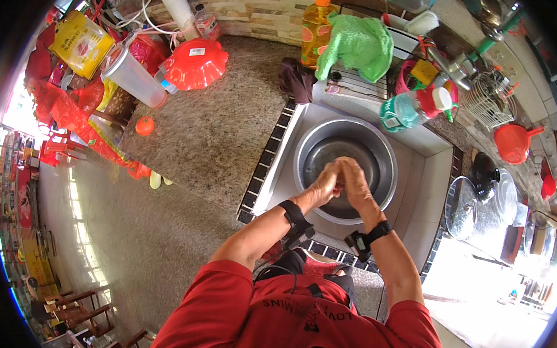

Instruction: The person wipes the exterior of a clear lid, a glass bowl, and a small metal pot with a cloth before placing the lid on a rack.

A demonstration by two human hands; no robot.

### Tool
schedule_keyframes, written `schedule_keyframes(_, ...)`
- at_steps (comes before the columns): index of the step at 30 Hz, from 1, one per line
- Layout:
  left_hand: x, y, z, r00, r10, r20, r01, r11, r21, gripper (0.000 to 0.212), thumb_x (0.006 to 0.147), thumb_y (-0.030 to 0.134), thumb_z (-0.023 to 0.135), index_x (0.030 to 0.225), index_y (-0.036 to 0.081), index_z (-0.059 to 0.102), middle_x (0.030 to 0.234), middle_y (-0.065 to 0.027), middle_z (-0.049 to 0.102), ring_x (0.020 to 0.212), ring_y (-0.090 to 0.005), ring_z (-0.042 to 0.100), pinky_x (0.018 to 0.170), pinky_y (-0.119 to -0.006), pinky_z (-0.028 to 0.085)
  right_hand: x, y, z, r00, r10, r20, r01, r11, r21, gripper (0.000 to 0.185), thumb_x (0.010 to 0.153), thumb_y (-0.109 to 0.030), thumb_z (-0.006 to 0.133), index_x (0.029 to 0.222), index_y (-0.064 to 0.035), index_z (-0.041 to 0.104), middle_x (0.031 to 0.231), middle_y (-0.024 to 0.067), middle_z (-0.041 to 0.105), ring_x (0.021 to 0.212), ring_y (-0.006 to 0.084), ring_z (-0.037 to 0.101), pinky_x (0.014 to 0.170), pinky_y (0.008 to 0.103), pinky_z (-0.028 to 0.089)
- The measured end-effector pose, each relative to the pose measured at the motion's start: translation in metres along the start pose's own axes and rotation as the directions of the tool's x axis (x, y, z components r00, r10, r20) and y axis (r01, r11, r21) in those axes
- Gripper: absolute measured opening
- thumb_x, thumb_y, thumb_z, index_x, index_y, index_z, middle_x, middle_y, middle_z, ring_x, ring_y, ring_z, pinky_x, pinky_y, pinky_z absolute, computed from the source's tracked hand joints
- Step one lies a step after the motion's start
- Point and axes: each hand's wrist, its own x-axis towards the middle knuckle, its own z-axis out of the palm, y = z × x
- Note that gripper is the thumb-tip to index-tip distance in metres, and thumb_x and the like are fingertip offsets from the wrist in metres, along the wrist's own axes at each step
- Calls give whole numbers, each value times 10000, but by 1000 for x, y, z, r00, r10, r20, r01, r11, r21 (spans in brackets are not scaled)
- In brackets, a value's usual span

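My left hand [327, 183] and my right hand [353, 178] are pressed together over a round metal basin [387, 156]. The left fingers look curled in against the right palm. Whether anything is between the two hands is hidden. Below them, the basin rests in a pale tiled sink [411, 186]; its inside is dark grey, and I cannot tell if it holds water. Each wrist wears a black strap with a small device, one on the left [297, 222] and one on the right [369, 240].
Left of the sink runs a speckled stone counter [219, 125] bearing a tomato [144, 126], a red scalloped bowl [196, 67] and a plastic tumbler [134, 77]. Behind the sink are a soap pump bottle [313, 30], a green cloth [359, 44] and a plastic bottle [405, 110]. Glass lids [460, 207] stand right.
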Motion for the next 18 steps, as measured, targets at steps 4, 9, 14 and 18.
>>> schedule_keyframes(4,25,-14,-12,963,229,-139,-254,947,-197,291,840,334,370,754,81,483,739,-55,525,697,-163,534,615,-307,448,-4,8,7,926,-362,112,364,769,-525,252,850,-110,404,1069,-6,474,1054,134,492,966,193,477,799,275,393)
schedule_keyframes(9,29,-13,-22,988,142,-61,-154,867,-475,341,731,115,587,989,24,385,862,-63,468,832,-170,511,697,-283,443,-29,-24,9,836,-531,140,476,573,-667,284,684,-84,598,946,8,538,953,146,520,852,219,529,718,284,422)
schedule_keyframes(14,-1,19,38,999,32,-9,-31,822,-569,245,799,241,531,910,26,499,957,-146,560,891,-241,544,797,-350,447,-39,-25,-15,916,-381,-125,334,898,-287,221,782,-223,536,710,-21,588,659,52,547,612,127,501,577,262,402)
schedule_keyframes(18,-7,-2,53,999,4,43,19,862,-506,260,803,271,519,939,50,512,930,-83,573,854,-173,550,782,-324,437,-48,-32,-22,837,-453,-305,197,771,-606,356,822,-300,446,662,-2,556,602,191,539,538,305,534,514,364,404)
